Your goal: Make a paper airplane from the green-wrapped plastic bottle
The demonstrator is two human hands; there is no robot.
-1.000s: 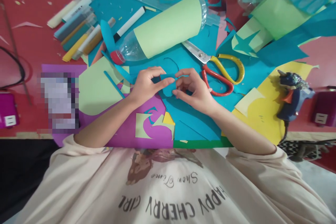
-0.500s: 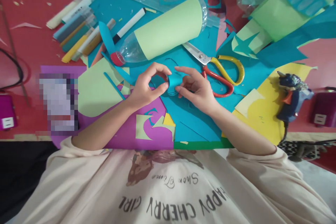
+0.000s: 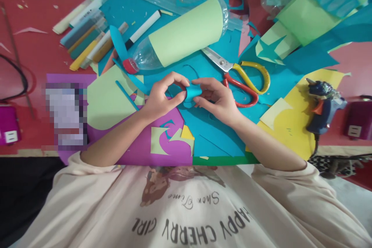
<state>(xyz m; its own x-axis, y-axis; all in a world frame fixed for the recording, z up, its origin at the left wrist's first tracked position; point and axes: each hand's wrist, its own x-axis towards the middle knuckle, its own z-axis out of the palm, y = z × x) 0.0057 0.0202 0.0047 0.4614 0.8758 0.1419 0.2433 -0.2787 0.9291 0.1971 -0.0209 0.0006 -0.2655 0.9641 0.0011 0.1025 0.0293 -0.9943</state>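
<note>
Between my two hands is a small curled piece of blue paper [image 3: 193,93]. My left hand [image 3: 167,95] pinches its left edge between thumb and fingers. At its right side, my right hand [image 3: 216,95] has its thumb and fingers bent around the paper's edge. Blue sheets lie beneath it, so its lower outline is hard to separate. Just beyond my hands rests a plastic bottle [image 3: 187,33] on its side, wrapped in pale green paper, with a red cap. Scissors [image 3: 240,77] with one yellow and one red handle lie right of the bottle, near my right hand.
Several markers [image 3: 84,31] lie at the upper left. A blurred phone-like object [image 3: 65,114] rests on purple paper [image 3: 133,151]. To the right, a blue glue gun [image 3: 327,108] lies on yellow paper [image 3: 296,131]. Green paper scraps [image 3: 159,141] are strewn near the table's front edge.
My right hand's fingers have closed in slightly on the blue paper, and the paper's curl has shifted a little. My left hand keeps its pinch.
</note>
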